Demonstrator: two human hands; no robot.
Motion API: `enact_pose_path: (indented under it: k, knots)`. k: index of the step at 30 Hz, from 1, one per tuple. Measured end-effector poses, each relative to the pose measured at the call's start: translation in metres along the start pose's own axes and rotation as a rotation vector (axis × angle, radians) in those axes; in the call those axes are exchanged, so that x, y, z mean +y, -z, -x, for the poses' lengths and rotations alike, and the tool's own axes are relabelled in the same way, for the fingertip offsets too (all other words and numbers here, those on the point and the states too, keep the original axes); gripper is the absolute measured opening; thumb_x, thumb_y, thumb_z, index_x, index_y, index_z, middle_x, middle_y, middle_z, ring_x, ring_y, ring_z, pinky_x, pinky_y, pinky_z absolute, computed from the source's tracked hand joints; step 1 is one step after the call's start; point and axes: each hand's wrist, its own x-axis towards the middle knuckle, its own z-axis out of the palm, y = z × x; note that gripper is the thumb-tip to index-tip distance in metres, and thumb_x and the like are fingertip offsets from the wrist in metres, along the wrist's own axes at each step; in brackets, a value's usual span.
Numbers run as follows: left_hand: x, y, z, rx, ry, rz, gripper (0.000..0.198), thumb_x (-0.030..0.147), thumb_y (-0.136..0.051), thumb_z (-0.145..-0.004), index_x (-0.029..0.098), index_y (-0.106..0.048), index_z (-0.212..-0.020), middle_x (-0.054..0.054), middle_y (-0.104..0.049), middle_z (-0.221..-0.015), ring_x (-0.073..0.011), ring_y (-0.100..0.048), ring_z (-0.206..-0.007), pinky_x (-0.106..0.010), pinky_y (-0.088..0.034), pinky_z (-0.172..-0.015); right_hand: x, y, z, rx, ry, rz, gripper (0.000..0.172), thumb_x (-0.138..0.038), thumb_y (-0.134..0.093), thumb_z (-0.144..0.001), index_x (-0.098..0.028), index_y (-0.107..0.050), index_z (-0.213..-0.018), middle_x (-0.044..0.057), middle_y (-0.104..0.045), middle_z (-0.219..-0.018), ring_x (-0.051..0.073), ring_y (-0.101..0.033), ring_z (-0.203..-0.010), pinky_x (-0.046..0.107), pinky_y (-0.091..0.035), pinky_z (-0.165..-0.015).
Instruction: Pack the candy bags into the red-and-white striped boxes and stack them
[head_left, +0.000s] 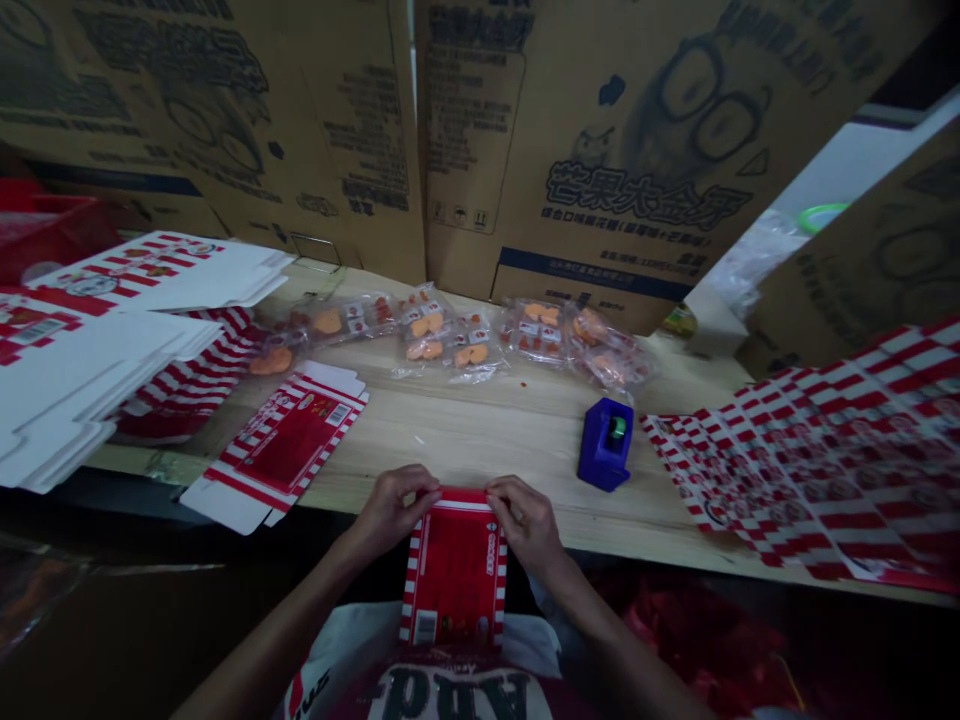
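Observation:
A red box with red-and-white striped edges (pixel 457 575) is between my two hands, just in front of the table's near edge. My left hand (pixel 397 508) pinches its upper left corner. At the upper right corner my right hand (pixel 527 520) grips it the same way, fingers closed on the top edge. A barcode shows near the box's lower left. On the table to the left lies a flat red carton (pixel 292 440) with striped borders. A blue tape dispenser (pixel 604 445) with green tape stands to the right of my hands.
Several clear packets with orange pieces (pixel 471 340) lie along the back. Tall cardboard boxes (pixel 600 200) stand behind them. White-and-red flat cartons (pixel 82 370) are stacked at left, near a red bin (pixel 64 235). Striped red-and-white boxes (pixel 840 460) are piled at right.

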Motion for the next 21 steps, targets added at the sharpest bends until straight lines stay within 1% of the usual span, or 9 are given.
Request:
enact_pose_path:
  k: [3,7,9,11,13,15,16,18,21]
  knots:
    - [-0.005,-0.014,0.003,0.055,0.036,0.08,0.019,0.028,-0.058,-0.087,0.018,-0.066,-0.072,-0.002,-0.056,-0.07,-0.0156,-0.053,-0.068,-0.026,-0.04,-0.063,0.001,-0.011,0.012,0.092,-0.014,0.048,0.018,-0.018,-0.048,-0.092,-0.022,-0.065,-0.093,0.007,-0.066,-0.091,0.02,-0.062,-0.088,0.035,-0.05,-0.081]
    - [-0.018,-0.03,0.003,0.138,0.104,0.247,0.016,0.034,-0.064,-0.082,0.02,-0.07,-0.083,-0.003,-0.055,-0.077,-0.0173,-0.054,-0.075,-0.026,-0.043,-0.067,0.001,-0.017,0.029,0.117,-0.034,0.08,0.033,-0.016,-0.049,-0.091,-0.025,-0.057,-0.122,0.009,-0.063,-0.117,0.021,-0.057,-0.113,0.039,-0.047,-0.098]
    - [-0.023,-0.035,0.0,0.142,0.135,0.297,0.017,0.036,-0.066,-0.08,0.02,-0.07,-0.079,-0.004,-0.058,-0.081,-0.019,-0.056,-0.081,-0.027,-0.044,-0.073,0.004,-0.007,0.033,0.096,-0.049,0.087,0.043,-0.018,-0.054,-0.089,-0.026,-0.051,-0.131,0.009,-0.058,-0.129,0.021,-0.052,-0.122,0.04,-0.044,-0.102]
    - [-0.024,-0.037,-0.003,0.13,0.171,0.316,0.019,0.039,-0.067,-0.078,0.02,-0.069,-0.074,-0.005,-0.062,-0.087,-0.0214,-0.058,-0.087,-0.029,-0.044,-0.079,0.012,0.016,0.034,0.225,-0.104,0.115,0.046,-0.023,-0.058,-0.087,-0.025,-0.05,-0.132,0.01,-0.054,-0.134,0.022,-0.05,-0.124,0.04,-0.045,-0.101]
    - [-0.022,-0.037,-0.005,0.112,0.205,0.318,0.022,0.041,-0.068,-0.076,0.019,-0.068,-0.072,-0.006,-0.064,-0.09,-0.0228,-0.059,-0.09,-0.031,-0.044,-0.082,0.026,0.05,0.032,0.541,-0.21,0.168,0.039,-0.029,-0.059,-0.086,-0.022,-0.055,-0.124,0.012,-0.057,-0.127,0.023,-0.055,-0.113,0.038,-0.049,-0.089]
    - [-0.019,-0.037,-0.006,0.111,0.235,0.319,0.023,0.042,-0.068,-0.076,0.019,-0.068,-0.074,-0.005,-0.065,-0.088,-0.0224,-0.06,-0.087,-0.03,-0.045,-0.08,0.046,0.084,0.028,0.824,-0.345,0.196,0.029,-0.037,-0.06,-0.083,-0.018,-0.064,-0.105,0.011,-0.062,-0.109,0.02,-0.059,-0.089,0.033,-0.05,-0.072]
    - [-0.018,-0.037,-0.006,0.116,0.244,0.32,0.023,0.042,-0.068,-0.076,0.019,-0.068,-0.075,-0.005,-0.064,-0.086,-0.0219,-0.06,-0.086,-0.03,-0.045,-0.078,0.056,0.098,0.025,0.894,-0.407,0.175,0.029,-0.041,-0.061,-0.079,-0.017,-0.067,-0.094,0.01,-0.064,-0.1,0.019,-0.058,-0.08,0.031,-0.049,-0.066]
    - [-0.016,-0.038,-0.006,0.129,0.256,0.324,0.024,0.043,-0.068,-0.076,0.019,-0.067,-0.076,-0.004,-0.063,-0.084,-0.0213,-0.06,-0.084,-0.028,-0.045,-0.075,0.077,0.116,0.018,0.946,-0.477,0.116,0.032,-0.046,-0.066,-0.07,-0.015,-0.068,-0.076,0.006,-0.064,-0.08,0.017,-0.055,-0.067,0.03,-0.046,-0.061]
    - [-0.015,-0.038,-0.004,0.126,0.267,0.316,0.027,0.046,-0.068,-0.076,0.019,-0.066,-0.077,-0.004,-0.063,-0.085,-0.0215,-0.06,-0.082,-0.028,-0.046,-0.072,0.097,0.119,0.008,0.965,-0.477,0.065,0.035,-0.049,-0.07,-0.062,-0.014,-0.067,-0.064,0.003,-0.06,-0.063,0.016,-0.052,-0.06,0.029,-0.044,-0.057]
